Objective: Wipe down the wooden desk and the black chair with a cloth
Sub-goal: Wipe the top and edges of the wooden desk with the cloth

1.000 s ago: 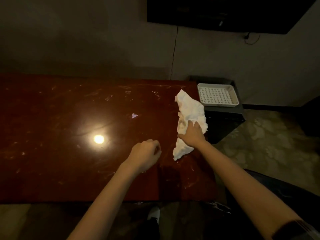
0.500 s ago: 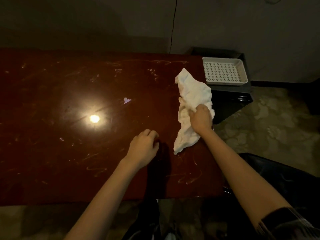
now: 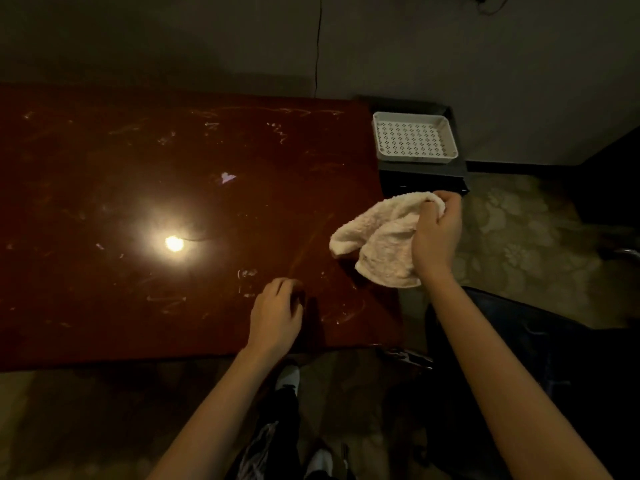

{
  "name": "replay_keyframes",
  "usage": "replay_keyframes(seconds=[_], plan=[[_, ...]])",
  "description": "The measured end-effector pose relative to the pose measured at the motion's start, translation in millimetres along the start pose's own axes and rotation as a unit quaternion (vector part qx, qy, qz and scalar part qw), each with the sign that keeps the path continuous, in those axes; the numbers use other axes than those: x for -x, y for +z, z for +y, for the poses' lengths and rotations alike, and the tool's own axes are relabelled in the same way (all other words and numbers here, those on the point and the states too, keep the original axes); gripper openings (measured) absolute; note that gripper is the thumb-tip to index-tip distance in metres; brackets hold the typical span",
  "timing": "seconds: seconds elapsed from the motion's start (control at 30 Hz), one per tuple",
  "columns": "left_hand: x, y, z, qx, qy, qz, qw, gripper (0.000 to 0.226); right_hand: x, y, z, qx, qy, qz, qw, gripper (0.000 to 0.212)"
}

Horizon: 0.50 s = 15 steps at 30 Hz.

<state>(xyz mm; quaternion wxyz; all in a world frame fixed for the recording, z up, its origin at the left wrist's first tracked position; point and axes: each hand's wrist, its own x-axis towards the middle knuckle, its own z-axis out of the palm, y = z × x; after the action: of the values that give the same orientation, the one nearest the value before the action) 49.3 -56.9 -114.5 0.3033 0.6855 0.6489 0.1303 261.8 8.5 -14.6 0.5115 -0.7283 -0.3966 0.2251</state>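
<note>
The right hand (image 3: 437, 237), right of frame centre, is gripping the bunched white cloth (image 3: 377, 242) with curled fingers; the cloth is hanging over the right edge of the wooden desk (image 3: 138, 174). The left hand (image 3: 277, 315), fingers loosely curled and holding nothing, is resting on the desk at lower centre. The black chair (image 3: 554, 358) is sitting at lower right. A white perforated tray (image 3: 414, 138) is lying on a dark cabinet (image 3: 422, 174) at upper right.

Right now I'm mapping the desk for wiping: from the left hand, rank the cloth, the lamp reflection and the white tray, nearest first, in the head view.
1. cloth, to the right of the left hand, gripped by the right hand.
2. lamp reflection, to the left on the desk.
3. white tray, far right, beyond the desk's end.
</note>
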Motion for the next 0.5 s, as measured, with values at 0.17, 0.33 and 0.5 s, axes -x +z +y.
replay_keyframes(seconds=[0.17,0.33,0.5], plan=[[19.3,22.8,-13.1,-0.022,-0.005,0.032,0.999,0.037,27.5,-41.8,3.0,0.102,0.042,-0.155,0.982,0.030],[13.4,36.8,-17.0,-0.055,0.035,0.076,0.995,0.031,49.0,-37.2,35.8,0.220,0.062,-0.238,0.944,0.020],[9.0,49.8,-27.5,-0.003,0.018,0.146,0.989,0.041,67.1,-15.8,70.2,0.206,0.056,-0.261,0.941,0.061]])
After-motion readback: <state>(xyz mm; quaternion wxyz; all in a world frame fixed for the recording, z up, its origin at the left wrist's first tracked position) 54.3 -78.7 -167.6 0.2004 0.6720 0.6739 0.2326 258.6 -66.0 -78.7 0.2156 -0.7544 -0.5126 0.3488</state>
